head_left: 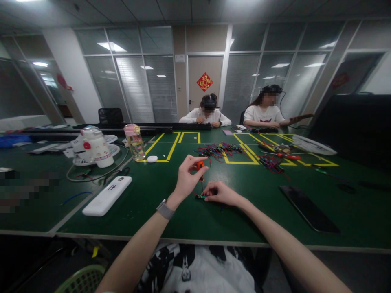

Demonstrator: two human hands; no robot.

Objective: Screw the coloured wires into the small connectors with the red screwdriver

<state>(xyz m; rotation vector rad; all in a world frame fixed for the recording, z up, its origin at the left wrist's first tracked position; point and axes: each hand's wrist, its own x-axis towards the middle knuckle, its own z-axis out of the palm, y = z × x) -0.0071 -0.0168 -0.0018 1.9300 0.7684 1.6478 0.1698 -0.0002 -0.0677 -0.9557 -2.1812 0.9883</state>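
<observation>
My left hand (188, 176), with a watch on its wrist, grips the orange handle of a screwdriver (200, 166) between thumb and fingers. The screwdriver stands nearly upright, its thin shaft pointing down at a small green terminal block (200, 197) on the green table. Whether the tip sits in a screw is too small to tell. My right hand (220, 193) rests on the table and pinches the right end of the terminal block. Beyond my hands lies a pile of terminal blocks with coloured wires (221, 149).
A white phone-like device (107, 196) lies left, a black phone (308, 208) right. A pink-lidded bottle (135, 142) and a white kettle-like jug (99, 147) stand back left. More wired pieces (270, 163) lie right, near yellow tape. Two people (205, 116) sit across the table.
</observation>
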